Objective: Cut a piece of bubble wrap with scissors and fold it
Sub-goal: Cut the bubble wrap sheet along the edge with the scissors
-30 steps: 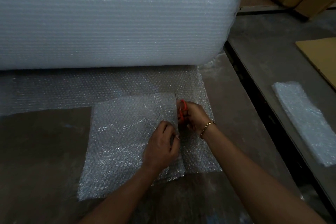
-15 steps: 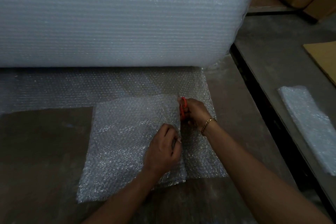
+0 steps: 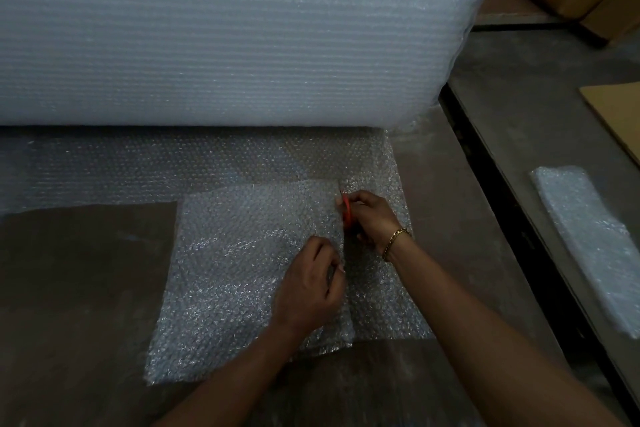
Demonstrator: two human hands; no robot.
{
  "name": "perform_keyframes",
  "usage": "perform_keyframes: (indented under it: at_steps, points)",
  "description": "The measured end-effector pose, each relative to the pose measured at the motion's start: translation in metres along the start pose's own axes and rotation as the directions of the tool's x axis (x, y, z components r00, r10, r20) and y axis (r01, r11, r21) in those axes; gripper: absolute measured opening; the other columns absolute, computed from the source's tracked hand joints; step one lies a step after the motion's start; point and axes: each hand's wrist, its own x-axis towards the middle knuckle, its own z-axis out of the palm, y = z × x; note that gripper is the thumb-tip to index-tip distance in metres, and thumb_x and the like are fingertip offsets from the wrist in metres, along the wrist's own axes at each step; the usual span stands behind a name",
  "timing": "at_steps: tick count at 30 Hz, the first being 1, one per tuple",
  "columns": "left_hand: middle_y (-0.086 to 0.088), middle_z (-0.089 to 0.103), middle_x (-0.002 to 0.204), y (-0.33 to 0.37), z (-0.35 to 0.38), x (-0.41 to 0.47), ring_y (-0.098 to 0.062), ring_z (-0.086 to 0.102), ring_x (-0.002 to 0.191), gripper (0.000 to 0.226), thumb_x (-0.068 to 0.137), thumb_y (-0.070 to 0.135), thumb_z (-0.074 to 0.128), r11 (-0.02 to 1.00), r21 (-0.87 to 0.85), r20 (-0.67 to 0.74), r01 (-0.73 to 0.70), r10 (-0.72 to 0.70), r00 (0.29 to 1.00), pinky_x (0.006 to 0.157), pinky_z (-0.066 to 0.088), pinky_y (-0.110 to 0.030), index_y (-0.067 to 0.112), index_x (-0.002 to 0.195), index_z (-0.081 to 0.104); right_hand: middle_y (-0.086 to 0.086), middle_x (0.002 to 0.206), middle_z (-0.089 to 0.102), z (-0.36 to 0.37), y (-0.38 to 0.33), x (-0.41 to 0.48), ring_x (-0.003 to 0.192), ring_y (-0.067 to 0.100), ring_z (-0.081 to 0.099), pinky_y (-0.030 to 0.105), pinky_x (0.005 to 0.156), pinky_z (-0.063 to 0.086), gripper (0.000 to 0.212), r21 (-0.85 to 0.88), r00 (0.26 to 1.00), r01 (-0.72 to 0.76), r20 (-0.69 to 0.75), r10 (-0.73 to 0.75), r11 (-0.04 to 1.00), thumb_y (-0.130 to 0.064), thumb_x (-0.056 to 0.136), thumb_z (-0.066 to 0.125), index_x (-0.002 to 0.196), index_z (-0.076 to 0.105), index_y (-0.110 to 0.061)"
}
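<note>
clear bubble wrap sheet (image 3: pixel 235 270) flat on brown bench (image 3: pixel 79 288), partly slit | right hand (image 3: pixel 374 218) fingers clamped on orange-handled scissors (image 3: pixel 346 211) at slit's 12 o'clock end | left hand (image 3: pixel 308 291) fingers pinch cut edge, 6 o'clock of scissors | large white bubble wrap roll (image 3: pixel 225 38) at 12 o'clock

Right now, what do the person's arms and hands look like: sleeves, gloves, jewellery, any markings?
Both hands are bare, no gloves. The left forearm and right forearm are uncovered as far as the frame shows, with no sleeve in view. The right hand has a gold chain-link bracelet at the wrist. The left hand shows no wristwear. No rings or markings can be made out in the dim light.
</note>
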Motion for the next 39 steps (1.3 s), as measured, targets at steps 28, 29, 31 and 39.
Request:
perform_keyframes:
  at_steps: [28,29,31,39]
  points:
    - [-0.01,0.054,0.116,0.025,-0.011,0.02,-0.03,0.061,0.098,0.034,0.1,0.039,0.048,0.894,0.446,0.351,0.03,-0.206,0.913,0.076,0.046,-0.036,0.01,0.114,0.06,0.009,0.089,0.072,-0.057,0.005,-0.065,0.071,0.018,0.068,0.022,0.054,0.043,0.036,-0.024,0.981,-0.052,0.186,0.056,0.998,-0.047,0.086,0.069,0.104,0.06,-0.017]
    - [-0.011,0.053,0.118,0.029,-0.014,0.023,-0.032,0.061,0.102,0.037,0.101,0.041,0.048,0.886,0.463,0.388,0.025,-0.228,0.893,0.08,0.048,-0.038,0.01,0.118,0.06,0.009,0.089,0.072,-0.061,0.006,-0.062,0.071,0.018,0.068,0.021,0.051,0.043,0.04,-0.028,0.978,-0.045,0.202,0.05,0.999,-0.049,0.083,0.07,0.104,0.06,-0.017]
    - [-0.011,0.054,0.121,0.034,-0.019,0.025,-0.032,0.061,0.106,0.039,0.101,0.042,0.049,0.876,0.483,0.433,0.024,-0.262,0.863,0.084,0.049,-0.039,0.011,0.122,0.059,0.01,0.089,0.071,-0.066,0.004,-0.056,0.071,0.018,0.068,0.02,0.048,0.042,0.043,-0.038,0.972,-0.04,0.232,0.048,0.998,-0.051,0.079,0.072,0.104,0.06,-0.017]
    - [-0.002,0.062,0.112,0.032,-0.012,0.04,-0.021,0.061,0.099,0.024,0.093,0.035,0.061,0.91,0.343,0.078,0.234,-0.276,0.958,0.078,0.051,-0.036,0.018,0.11,0.063,0.005,0.087,0.071,-0.083,-0.007,-0.032,0.069,0.014,0.068,0.019,0.05,0.042,0.028,-0.078,0.941,-0.011,0.336,0.036,0.997,-0.044,0.091,0.066,0.106,0.062,-0.021]
